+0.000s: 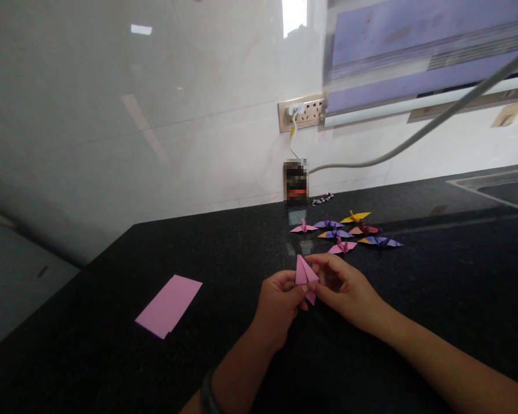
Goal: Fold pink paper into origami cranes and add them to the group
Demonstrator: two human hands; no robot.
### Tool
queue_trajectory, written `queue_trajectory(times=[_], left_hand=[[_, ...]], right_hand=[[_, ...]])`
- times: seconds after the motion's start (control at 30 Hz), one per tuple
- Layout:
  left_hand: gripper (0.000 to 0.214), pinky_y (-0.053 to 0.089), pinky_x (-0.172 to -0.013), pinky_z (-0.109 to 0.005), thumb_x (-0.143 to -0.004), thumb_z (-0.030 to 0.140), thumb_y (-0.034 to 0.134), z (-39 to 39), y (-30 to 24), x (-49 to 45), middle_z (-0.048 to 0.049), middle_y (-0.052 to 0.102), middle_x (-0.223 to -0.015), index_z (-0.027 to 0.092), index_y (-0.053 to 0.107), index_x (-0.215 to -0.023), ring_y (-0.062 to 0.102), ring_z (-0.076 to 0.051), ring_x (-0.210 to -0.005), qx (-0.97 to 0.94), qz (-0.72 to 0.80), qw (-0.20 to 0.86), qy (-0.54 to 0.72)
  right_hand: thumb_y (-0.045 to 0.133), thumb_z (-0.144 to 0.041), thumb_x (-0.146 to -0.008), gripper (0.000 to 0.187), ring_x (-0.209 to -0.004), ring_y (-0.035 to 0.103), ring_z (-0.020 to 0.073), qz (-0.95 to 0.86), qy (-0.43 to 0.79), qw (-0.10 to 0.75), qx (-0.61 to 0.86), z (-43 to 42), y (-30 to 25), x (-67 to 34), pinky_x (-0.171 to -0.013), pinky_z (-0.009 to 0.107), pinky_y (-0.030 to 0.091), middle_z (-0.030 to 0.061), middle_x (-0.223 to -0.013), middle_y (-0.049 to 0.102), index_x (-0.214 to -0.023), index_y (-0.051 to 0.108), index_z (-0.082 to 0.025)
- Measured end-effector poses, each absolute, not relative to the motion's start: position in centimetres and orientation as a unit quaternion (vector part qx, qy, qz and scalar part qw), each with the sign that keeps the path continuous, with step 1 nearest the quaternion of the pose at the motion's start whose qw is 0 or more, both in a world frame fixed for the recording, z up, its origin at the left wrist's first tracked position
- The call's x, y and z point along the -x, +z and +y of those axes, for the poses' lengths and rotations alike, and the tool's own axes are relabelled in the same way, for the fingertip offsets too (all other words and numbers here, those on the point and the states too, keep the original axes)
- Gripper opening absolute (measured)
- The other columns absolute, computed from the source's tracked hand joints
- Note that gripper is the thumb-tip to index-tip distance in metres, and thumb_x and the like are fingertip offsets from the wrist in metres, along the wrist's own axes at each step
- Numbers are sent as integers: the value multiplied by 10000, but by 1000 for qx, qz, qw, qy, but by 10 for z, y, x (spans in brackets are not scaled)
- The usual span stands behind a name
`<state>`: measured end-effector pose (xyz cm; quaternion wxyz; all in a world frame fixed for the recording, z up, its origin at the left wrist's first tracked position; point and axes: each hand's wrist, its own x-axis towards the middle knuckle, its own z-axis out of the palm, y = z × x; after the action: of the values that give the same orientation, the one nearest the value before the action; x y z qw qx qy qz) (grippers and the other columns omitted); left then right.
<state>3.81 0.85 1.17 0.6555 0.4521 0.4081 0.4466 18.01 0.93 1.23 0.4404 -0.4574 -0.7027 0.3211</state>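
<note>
Pinching with fingers of left hand and right hand alike, both on one piece of folded pink paper. On left: narrow grip, thumb across lower front. On right: thumb at lower right edge, index up near top point, loose curl in between. Can't tell how far around the back either grip reaches.

Held over worktop, between hands, narrow point away from body. Shows long flaps meeting along a middle line, plus a small tail poking out below thumbs.

Judging step as mid-fold, several creases already in. Next move seems to call for steady left pinch, right thumb lining up edges and pressing crease, light force only. Likely easy to slip off centre.

Around: just beyond right hand, a group of paper birds, pink, purple, yellow, reddish; nearest pink bird close behind right index. Off to left, well apart, flat pink sheets; can't tell count. By wall, dark box, blurred, with grey cable leading off right; beaded string beside it. Above, socket with white plug.

In the way: only paper birds; mind right knuckles there. Dim light too, so fine creases hard to read.
</note>
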Motion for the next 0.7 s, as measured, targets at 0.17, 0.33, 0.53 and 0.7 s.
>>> queue_trajectory(times=[0.17,0.33,0.53,0.7], left_hand=[[227,413,-533,-189,-670,223,602,10,10,-38,-65,627,-767,114,595,-869,571,-108,-623,-431,407,677,436],[295,429,-647,-223,-710,293,571,10,9,-37,-84,629,-870,135,590,-959,581,-134,-754,-443,393,676,439],[368,439,-665,-263,-726,397,525,9,10,-38,-127,633,-902,104,603,-934,598,-184,-789,-429,401,682,436],[328,442,-669,-255,-715,365,550,9,9,-38,-115,642,-869,107,619,-906,597,-173,-784,-430,394,688,432]], right_hand=[[497,-115,-704,378,-664,506,126,-751,243,427,442,11,11,-184,-543,235,426,37,-830,530,-1070,502,-208],[451,-183,-773,257,-744,538,155,-743,219,441,454,14,11,-186,-644,275,433,45,-830,580,-1006,557,-203],[424,-252,-802,185,-687,546,149,-685,292,453,490,16,12,-186,-629,263,431,24,-746,593,-875,584,-194],[391,-277,-817,185,-513,479,109,-646,377,437,499,17,8,-186,-477,226,407,-6,-618,514,-829,546,-176]])
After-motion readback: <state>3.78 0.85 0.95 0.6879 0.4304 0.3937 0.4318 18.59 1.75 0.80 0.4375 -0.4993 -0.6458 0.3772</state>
